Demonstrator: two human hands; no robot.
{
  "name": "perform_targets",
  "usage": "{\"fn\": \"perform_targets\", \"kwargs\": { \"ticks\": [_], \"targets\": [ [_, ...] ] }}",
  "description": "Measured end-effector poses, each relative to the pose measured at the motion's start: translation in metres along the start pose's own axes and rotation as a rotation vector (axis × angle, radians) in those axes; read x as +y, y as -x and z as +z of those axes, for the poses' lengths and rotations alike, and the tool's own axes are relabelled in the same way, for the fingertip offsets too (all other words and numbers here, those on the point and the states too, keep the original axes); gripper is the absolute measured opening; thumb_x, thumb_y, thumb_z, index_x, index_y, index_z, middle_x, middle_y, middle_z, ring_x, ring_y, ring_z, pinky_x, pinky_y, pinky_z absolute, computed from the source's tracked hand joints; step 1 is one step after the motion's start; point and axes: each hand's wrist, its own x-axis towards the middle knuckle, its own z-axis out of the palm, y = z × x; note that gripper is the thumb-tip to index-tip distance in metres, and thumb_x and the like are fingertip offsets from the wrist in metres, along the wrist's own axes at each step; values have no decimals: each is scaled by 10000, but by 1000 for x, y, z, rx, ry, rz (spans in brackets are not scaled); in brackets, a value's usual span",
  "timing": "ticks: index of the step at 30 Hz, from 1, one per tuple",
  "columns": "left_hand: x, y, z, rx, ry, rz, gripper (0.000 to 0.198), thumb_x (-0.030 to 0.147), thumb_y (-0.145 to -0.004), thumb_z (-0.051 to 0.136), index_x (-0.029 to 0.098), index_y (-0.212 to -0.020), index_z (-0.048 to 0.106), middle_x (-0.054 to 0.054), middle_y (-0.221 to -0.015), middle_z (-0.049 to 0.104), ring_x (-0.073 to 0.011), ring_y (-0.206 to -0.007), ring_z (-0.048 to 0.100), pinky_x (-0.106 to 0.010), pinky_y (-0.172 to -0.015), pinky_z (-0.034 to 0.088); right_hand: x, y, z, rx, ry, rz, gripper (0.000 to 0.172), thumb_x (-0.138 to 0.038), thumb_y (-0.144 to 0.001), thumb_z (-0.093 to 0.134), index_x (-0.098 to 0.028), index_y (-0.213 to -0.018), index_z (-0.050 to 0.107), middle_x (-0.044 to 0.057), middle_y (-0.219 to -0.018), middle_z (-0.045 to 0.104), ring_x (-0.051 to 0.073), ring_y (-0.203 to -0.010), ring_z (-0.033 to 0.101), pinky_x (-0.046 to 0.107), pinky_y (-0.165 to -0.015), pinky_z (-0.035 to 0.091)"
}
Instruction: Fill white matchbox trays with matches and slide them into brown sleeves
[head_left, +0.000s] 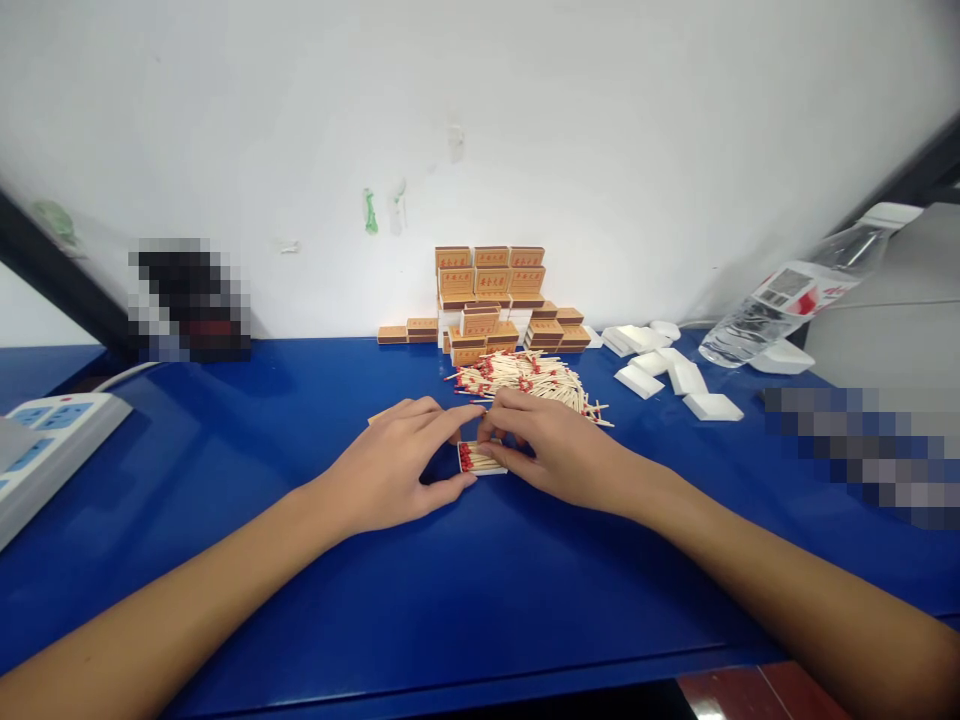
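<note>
Right at the front, a sliver of reddish floor (pixel 739 690) shows below the edge, and then it's all glossy blue bench (pixel 450 590), wide and shiny. Over on the left, here's a pale power strip (pixel 71 435) with blue socket panels, and across on the right lies a pixelated object (pixel 862 455).

Now to the middle! The small white tray (pixel 491 473) sits flat on the bench, between the two hands, red-headed matchsticks (pixel 474 458) lined up inside. The left hand (pixel 397 465) arches around its left end, fingers spread, thumb at the near corner; whether it grips the tray, I can't tell. The right hand (pixel 551 445) is over the other end, thumb and fingertips bunched low above the sticks; whether a match is pinched in there, I can't tell.

Just beyond the hands, a heap of loose matches (pixel 525 378)! To its right, a scatter of white trays (pixel 686 375), then a clear bottle (pixel 806 290) leaning over. Behind the heap, orange-brown matchboxes (pixel 491 280) rise in a stack, and at the very back, a whitish wall (pixel 540 120) with a green smudge (pixel 370 211)
</note>
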Motion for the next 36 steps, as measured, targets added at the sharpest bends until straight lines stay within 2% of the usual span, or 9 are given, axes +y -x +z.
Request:
{"fn": "perform_targets", "kwargs": {
  "ticks": [3,12,18,23,28,32,36],
  "targets": [
    [0,1,0,-5,2,-4,593,409,-989,692,227,-1510,474,-70,-1127,726,-274,-1052,671,-469,-967,534,-1,-1,1,29,2,13,78,-132,-997,610,-177,-950,654,40,-943,615,159,-789,574,296,-709,442],
    [0,0,0,3,-14,-17,626,398,-992,685,223,-1542,442,-84,-1128,727,-288,-1055,665,-490,-969,545,2,2,-5,-19,-15,-56,125,-205,-1049,596,-184,-1033,718,57,-995,609,167,-831,587,300,-731,445],
    [1,0,-1,-8,-11,-30,632,409,-996,679,244,-1555,434,-83,-1131,726,-294,-1069,667,-500,-982,540,4,2,-8,-43,-8,-26,89,-210,-1027,622,-194,-981,696,50,-983,619,163,-802,581,298,-710,441],
    [1,-1,-1,-12,0,-42,638,393,-998,680,250,-1566,429,-63,-1111,735,-278,-1039,659,-487,-979,536,21,-1,-14,62,72,61,104,-208,-1025,613,-197,-950,683,52,-944,631,190,-844,585,319,-742,445],
    [-1,0,0,-2,-5,-51,655,414,-1002,673,262,-1585,416,-58,-1114,742,-283,-1062,652,-490,-1008,519,39,-1,-13,-4,160,147,74,-244,-1023,626,-189,-992,665,83,-1048,610,211,-895,591,343,-779,470],
    [-1,0,0,-18,-17,-62,667,414,-1003,672,249,-1593,409,-63,-1126,743,-292,-1082,640,-494,-1008,515,43,-4,-6,-6,154,132,75,-228,-1051,585,-187,-1034,645,91,-1109,568,211,-945,588,362,-862,489],
    [0,-1,-2,-22,-6,-70,668,417,-1000,678,249,-1591,414,-58,-1114,744,-284,-1071,638,-483,-1011,512,45,-9,-2,-30,159,129,87,-211,-1055,561,-185,-1004,626,91,-1078,560,219,-951,582,365,-865,496]
  ]
}}
